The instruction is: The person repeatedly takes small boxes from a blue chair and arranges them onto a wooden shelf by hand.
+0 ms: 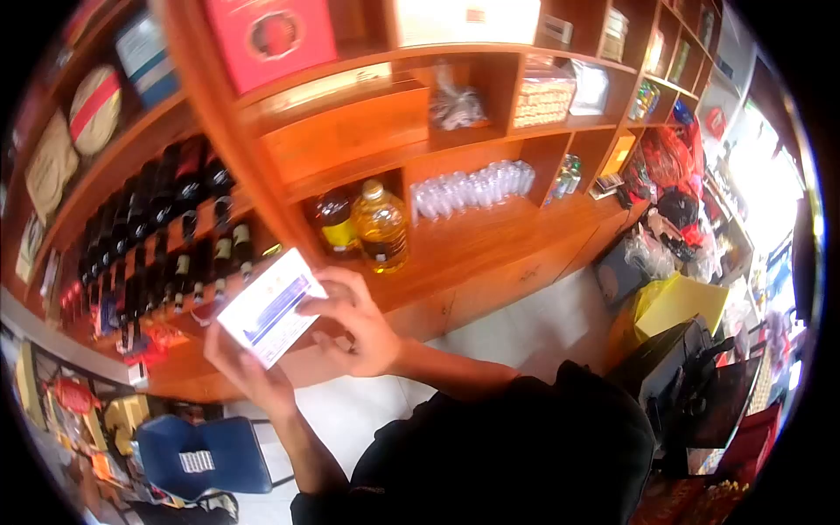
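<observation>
A white card or flat box (273, 306) with a purple band is held up in front of the wooden shelves. My left hand (249, 372) grips its lower left edge from below, partly blurred. At its right edge is my right hand (354, 324), with thumb and fingers bent against the white surface. Behind my hands, a large bottle of yellow oil (381, 229) stands on the shelf, beside a darker bottle (334, 224) with a yellow label.
Wine bottles (140, 219) fill the rack at left. Wrapped clear items (472, 188) line a shelf. A blue chair (203, 457) stands at lower left. At right are a black monitor (722, 398), a yellow bag (658, 306) and red bags (669, 157).
</observation>
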The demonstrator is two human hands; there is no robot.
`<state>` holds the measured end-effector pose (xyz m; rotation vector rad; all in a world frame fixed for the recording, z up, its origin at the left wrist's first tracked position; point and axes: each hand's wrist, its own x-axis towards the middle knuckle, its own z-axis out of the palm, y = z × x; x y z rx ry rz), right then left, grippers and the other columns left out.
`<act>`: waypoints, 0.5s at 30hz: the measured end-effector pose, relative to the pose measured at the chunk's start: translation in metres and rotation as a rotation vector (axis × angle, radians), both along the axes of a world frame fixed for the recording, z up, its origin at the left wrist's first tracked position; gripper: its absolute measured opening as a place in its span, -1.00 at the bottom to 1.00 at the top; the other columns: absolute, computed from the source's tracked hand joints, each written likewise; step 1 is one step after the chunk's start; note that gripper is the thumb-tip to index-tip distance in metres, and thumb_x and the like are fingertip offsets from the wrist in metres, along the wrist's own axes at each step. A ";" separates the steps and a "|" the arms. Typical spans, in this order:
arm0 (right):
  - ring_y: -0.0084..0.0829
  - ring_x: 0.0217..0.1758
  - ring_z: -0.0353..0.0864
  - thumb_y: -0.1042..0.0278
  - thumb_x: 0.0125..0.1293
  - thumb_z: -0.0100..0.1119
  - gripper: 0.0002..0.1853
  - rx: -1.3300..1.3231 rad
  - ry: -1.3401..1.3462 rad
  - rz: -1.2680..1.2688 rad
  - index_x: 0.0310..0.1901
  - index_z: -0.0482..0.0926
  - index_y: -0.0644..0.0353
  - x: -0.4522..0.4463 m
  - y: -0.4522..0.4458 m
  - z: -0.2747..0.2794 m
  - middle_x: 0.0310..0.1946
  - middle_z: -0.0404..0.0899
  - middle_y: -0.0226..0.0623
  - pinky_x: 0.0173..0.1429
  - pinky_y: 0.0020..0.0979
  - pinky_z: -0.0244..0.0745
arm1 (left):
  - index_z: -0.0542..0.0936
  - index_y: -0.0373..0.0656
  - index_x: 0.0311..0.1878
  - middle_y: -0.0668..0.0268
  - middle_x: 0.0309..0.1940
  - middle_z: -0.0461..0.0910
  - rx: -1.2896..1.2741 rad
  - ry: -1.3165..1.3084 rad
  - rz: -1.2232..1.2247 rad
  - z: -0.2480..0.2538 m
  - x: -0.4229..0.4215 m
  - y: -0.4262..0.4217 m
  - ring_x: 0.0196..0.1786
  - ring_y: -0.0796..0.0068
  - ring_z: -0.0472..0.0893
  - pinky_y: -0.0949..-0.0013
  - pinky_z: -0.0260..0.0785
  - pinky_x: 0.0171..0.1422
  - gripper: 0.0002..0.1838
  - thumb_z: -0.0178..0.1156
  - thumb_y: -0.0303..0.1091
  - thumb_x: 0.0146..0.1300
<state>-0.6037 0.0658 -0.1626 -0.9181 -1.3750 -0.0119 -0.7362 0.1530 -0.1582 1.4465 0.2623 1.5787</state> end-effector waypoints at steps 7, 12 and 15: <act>0.07 0.34 0.22 0.64 -0.03 0.16 -0.51 0.083 -0.038 -0.473 0.04 0.44 0.21 0.199 -0.127 0.016 0.25 0.21 0.13 0.36 -0.10 0.18 | 0.03 -0.21 0.36 -0.03 0.18 0.29 0.339 0.121 -0.445 0.027 0.217 -0.096 0.19 0.20 0.36 0.19 0.22 0.27 -0.30 0.13 -0.47 0.21; 0.06 0.44 0.10 0.53 0.06 0.19 -0.45 0.146 0.027 -0.446 0.14 0.31 0.22 0.293 -0.197 0.038 0.38 0.06 0.16 0.43 -0.09 0.04 | 0.08 -0.24 0.32 -0.17 0.25 0.27 0.636 0.097 -0.530 0.043 0.338 -0.160 0.28 0.04 0.35 0.08 0.18 0.35 -0.35 0.11 -0.60 0.20; 0.03 0.47 0.05 0.46 0.11 0.22 -0.37 0.207 0.033 -0.427 0.22 0.20 0.24 0.329 -0.225 0.045 0.41 -0.01 0.16 0.47 -0.09 -0.07 | 0.19 -0.25 0.26 -0.16 0.26 0.26 0.881 0.141 -0.488 0.059 0.389 -0.179 0.29 -0.03 0.36 0.07 0.21 0.35 -0.44 0.11 -0.59 0.21</act>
